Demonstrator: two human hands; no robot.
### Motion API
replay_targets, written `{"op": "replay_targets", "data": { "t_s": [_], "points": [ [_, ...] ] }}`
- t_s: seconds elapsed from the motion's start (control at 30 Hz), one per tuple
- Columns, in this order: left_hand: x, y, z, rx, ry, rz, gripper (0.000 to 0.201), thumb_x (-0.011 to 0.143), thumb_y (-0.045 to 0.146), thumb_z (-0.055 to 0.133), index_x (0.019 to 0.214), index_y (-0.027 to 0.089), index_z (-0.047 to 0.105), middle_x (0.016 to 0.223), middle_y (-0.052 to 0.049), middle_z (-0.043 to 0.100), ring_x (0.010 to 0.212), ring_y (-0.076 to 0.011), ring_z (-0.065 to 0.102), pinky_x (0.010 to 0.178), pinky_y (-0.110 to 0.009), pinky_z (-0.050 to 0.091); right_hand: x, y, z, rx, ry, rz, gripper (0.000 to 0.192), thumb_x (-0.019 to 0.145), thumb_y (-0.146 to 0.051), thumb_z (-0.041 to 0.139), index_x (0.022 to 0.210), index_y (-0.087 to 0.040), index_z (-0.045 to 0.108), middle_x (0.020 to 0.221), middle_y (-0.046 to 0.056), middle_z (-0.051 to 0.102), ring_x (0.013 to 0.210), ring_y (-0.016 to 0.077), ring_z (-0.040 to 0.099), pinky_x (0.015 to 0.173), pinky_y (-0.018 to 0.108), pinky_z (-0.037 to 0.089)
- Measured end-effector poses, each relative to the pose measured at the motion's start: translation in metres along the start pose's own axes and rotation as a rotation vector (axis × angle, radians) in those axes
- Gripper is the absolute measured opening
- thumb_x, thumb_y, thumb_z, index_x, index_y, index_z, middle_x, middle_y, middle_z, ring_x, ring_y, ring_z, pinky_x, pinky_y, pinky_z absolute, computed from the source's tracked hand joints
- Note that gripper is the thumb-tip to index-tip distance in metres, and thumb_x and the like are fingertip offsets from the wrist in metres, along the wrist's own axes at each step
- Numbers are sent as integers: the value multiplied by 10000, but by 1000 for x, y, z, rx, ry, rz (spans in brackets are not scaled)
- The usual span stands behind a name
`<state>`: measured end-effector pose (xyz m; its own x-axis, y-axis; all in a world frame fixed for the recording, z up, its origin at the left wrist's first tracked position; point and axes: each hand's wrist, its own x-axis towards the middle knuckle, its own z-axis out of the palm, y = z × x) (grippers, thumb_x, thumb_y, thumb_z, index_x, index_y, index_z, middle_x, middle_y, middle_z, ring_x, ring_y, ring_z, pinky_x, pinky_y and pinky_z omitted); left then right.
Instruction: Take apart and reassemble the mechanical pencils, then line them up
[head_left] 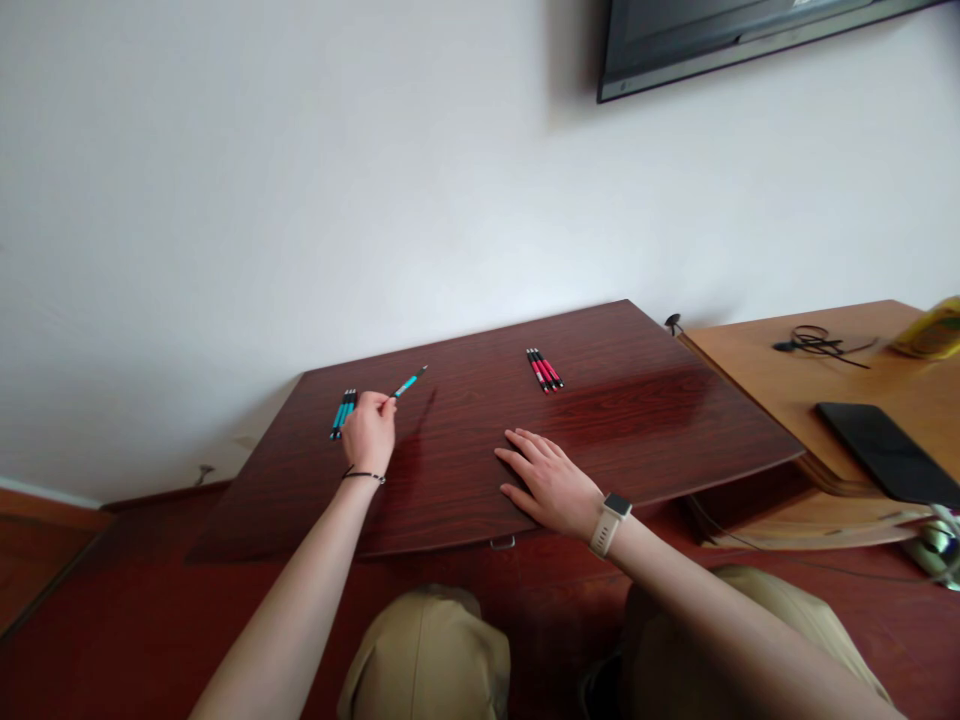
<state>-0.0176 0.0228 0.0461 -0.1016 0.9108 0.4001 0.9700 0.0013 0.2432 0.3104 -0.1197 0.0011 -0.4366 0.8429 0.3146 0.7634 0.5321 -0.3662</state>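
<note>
My left hand [370, 432], with a dark bracelet at the wrist, pinches a blue-and-black pen [409, 382] near one end. The pen is tilted above the table, its far end pointing up and to the right. Close beside that hand, several similar blue pens [344, 412] lie side by side, partly covered by it. My right hand [551, 483] lies flat on the dark red-brown wooden table [450, 480] near the front edge, fingers spread and holding nothing. Beyond its fingertips, a row of red-and-black pens [545, 370] rests on the table.
To the right, a lighter wooden desk [739, 390] holds a black cable [817, 343], a dark phone-like slab [885, 450] and a yellow package [930, 330]. A screen [720, 40] hangs on the white wall above. My knees are below the table's front edge.
</note>
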Motion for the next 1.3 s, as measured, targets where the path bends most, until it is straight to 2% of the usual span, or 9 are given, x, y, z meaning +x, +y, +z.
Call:
{"op": "replay_targets", "data": {
  "t_s": [0.07, 0.17, 0.23, 0.3, 0.47, 0.8, 1.03, 1.3],
  "points": [
    [-2, -41, -16, 69, 134, -79, 256, 1083, 449, 550, 1108, 239, 694, 1048, -44, 814, 895, -270, 726, 782, -359, 441, 0, 0, 1, -3, 4, 3, 523, 1092, -429, 570, 1545, -169, 590, 1685, 202, 475, 1589, 358, 414, 1290, 568, 388],
    [-7, -85, -30, 161, 242, -24, 270, 1097, 446, 524, 1114, 239, 696, 1061, -35, 795, 884, -244, 701, 770, -346, 427, 0, 0, 2, -3, 12, 2, 509, 1093, -426, 572, 1536, -178, 597, 1680, 200, 482, 1584, 353, 421, 1287, 574, 388],
    [-12, -102, -33, 194, 236, 70, 267, 1111, 416, 505, 1113, 228, 694, 1057, -53, 783, 902, -233, 686, 770, -339, 428, -1, 0, 2, 1, 14, 6, 503, 1091, -423, 577, 1532, -181, 601, 1676, 195, 487, 1583, 352, 423, 1286, 572, 389],
    [-17, -109, -32, 228, 203, 178, 266, 1120, 391, 489, 1094, 220, 691, 1039, -72, 769, 931, -231, 673, 779, -336, 431, -1, -1, 1, 7, 13, 11, 503, 1090, -420, 580, 1533, -184, 600, 1669, 193, 496, 1584, 350, 422, 1283, 571, 394],
    [-25, -107, -23, 326, 133, 341, 301, 1128, 353, 439, 1014, 218, 684, 980, -100, 736, 984, -261, 652, 779, -349, 445, -1, -1, 0, 16, 15, 10, 500, 1092, -420, 573, 1537, -192, 599, 1670, 195, 496, 1584, 348, 424, 1282, 584, 398],
    [-15, -100, -10, 419, -29, 415, 328, 1117, 313, 418, 1101, 227, 734, 1088, -125, 745, 1059, -290, 665, 765, -364, 508, -1, 0, 1, -9, 15, 2, 514, 1096, -434, 566, 1543, -181, 590, 1672, 191, 492, 1584, 351, 421, 1283, 560, 401],
    [-11, -100, -8, 444, -58, 416, 355, 1102, 266, 401, 1007, 204, 737, 1041, -147, 729, 1030, -300, 668, 815, -383, 528, -1, 0, 2, -16, 10, 0, 510, 1097, -427, 566, 1541, -177, 593, 1671, 189, 492, 1583, 356, 423, 1289, 562, 392],
    [-13, -102, -10, 530, -19, 410, 370, 1096, 234, 377, 970, 189, 722, 996, -158, 713, 989, -311, 660, 783, -395, 516, -1, -1, 1, -15, 17, 0, 508, 1095, -423, 569, 1538, -176, 596, 1675, 187, 490, 1579, 352, 429, 1283, 558, 404]
  ]
}}
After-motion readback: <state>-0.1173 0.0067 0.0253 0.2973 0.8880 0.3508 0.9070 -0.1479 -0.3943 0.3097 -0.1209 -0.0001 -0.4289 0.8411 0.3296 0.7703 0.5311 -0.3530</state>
